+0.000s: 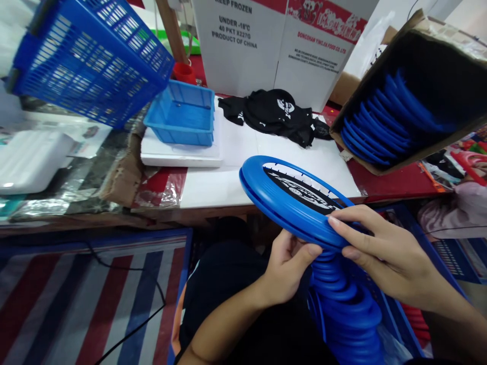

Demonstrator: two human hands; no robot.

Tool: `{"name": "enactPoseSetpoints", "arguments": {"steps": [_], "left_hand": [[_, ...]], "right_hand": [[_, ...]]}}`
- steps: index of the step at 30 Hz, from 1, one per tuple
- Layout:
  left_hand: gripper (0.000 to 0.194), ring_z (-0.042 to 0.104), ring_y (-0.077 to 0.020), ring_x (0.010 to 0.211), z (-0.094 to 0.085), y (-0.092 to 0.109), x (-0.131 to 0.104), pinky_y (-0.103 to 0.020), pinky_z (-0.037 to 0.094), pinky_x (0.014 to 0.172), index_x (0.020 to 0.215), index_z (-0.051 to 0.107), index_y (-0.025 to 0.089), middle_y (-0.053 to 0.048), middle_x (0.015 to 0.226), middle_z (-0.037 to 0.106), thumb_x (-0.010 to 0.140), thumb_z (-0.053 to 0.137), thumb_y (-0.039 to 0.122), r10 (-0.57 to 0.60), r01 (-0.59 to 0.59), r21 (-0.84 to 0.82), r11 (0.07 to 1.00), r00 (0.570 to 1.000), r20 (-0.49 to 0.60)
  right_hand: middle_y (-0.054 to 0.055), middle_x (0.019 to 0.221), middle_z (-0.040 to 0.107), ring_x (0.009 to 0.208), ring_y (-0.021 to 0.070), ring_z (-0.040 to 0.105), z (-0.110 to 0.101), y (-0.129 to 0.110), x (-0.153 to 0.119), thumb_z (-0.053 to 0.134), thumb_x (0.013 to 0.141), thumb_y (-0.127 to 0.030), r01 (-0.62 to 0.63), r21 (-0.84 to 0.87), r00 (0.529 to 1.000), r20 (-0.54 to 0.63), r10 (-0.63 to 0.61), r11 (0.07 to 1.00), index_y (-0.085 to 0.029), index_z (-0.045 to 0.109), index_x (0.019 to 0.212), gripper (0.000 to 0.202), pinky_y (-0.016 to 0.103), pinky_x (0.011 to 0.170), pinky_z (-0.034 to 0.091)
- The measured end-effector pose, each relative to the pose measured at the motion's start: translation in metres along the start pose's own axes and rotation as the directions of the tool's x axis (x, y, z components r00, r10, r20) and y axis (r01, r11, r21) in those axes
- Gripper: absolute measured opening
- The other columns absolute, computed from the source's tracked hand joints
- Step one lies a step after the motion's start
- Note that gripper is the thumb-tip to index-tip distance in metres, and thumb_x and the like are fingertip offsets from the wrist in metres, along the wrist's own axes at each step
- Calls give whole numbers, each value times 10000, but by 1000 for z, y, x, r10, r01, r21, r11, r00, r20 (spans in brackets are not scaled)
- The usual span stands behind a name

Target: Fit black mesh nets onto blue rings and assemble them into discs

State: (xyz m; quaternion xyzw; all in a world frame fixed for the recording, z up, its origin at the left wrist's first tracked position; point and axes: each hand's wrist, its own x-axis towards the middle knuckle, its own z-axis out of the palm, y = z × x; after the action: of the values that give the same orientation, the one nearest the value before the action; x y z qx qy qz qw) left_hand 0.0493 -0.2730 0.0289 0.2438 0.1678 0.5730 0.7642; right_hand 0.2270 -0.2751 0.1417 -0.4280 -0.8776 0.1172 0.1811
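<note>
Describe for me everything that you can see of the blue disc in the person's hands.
The blue disc is round, with a wide rim that looks like plastic. Below the rim runs a dark gap with more blue beneath. Inside are black material with white lettering and a white band with short dark ticks. It is held tilted: the left hand holds its near edge, the right hand its right side. Whether it touches the blue rings below is unclear.

Workshop: plastic bin (180, 136), carton (452, 71) of blue rings (376, 128)
</note>
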Motion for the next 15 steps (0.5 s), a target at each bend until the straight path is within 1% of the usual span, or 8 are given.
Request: {"name": "enactPoseSetpoints", "arguments": {"steps": [3, 9, 15], "left_hand": [[450, 785, -235, 903, 2, 1, -1, -408, 635, 933, 1059, 757, 189, -70, 968, 818, 811, 901, 536, 7, -7, -9, 1000, 1000, 3], [414, 788, -231, 912, 2, -1, -2, -403, 628, 936, 1076, 747, 187, -65, 946, 819, 851, 879, 509, 28, -27, -22, 999, 999, 40], [478, 791, -266, 953, 2, -1, -3, -451, 623, 964, 1098, 737, 181, -84, 968, 818, 827, 886, 546, -1, 1, -23, 1000, 1000, 31]], "right_hand": [[105, 1393, 684, 1200, 238, 708, -1, -2, -1, 624, 1032, -204, -5, 11, 1000, -3, 5, 1000, -342, 579, 1553, 540, 319, 898, 638], [92, 1334, 719, 1158, 223, 727, -3, -8, 2, 647, 1018, -191, -3, 44, 999, -40, 5, 999, -326, 636, 1503, 503, 320, 924, 635], [88, 1308, 730, 1128, 213, 738, -3, -10, 4, 653, 1015, -181, -8, 50, 999, -52, 10, 999, -325, 656, 1482, 489, 307, 900, 640]]}}
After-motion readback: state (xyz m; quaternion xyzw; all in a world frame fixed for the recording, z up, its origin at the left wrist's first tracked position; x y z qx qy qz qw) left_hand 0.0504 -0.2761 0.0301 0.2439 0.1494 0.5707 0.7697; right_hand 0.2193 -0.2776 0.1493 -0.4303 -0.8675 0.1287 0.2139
